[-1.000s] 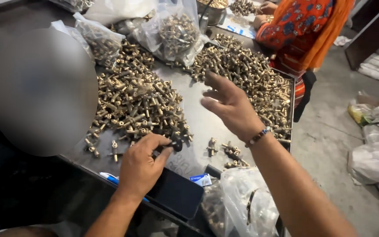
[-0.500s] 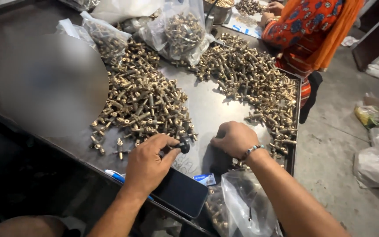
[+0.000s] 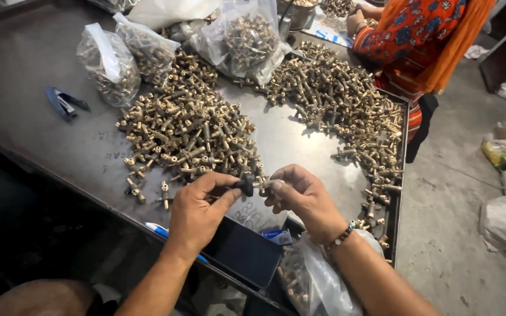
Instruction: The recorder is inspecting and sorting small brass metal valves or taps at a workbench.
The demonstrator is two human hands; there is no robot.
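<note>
At the near edge of the dark steel worktable point(image 3: 42, 134), the person's two hands meet just above the surface. The left hand point(image 3: 197, 213) pinches a small black round cap point(image 3: 246, 186) between thumb and forefinger, fingers closed on it. The right hand point(image 3: 303, 196) closes its fingertips around a short brass threaded fitting point(image 3: 263, 186), which touches the cap end to end.

The fitting looks solid and stiff, heavy for its size, with ridged threads that give a sure purchase; its smooth barrel is likely slicker, so a hold across the threaded or shouldered part seems safest. The cap appears light and easy to drop.

A loose heap of brass fittings point(image 3: 188, 131) lies just beyond the hands, and a second spread of them point(image 3: 346, 111) runs along the table's right rim. A dark flat phone point(image 3: 241, 251) sits at the near edge under the wrists, beside a blue-and-white pen point(image 3: 158, 230). Clear plastic bags of fittings point(image 3: 247, 38) stand at the far side, where another person in an orange patterned garment point(image 3: 417, 41) works. Bare metal between the two heaps leaves the only open room.
</note>
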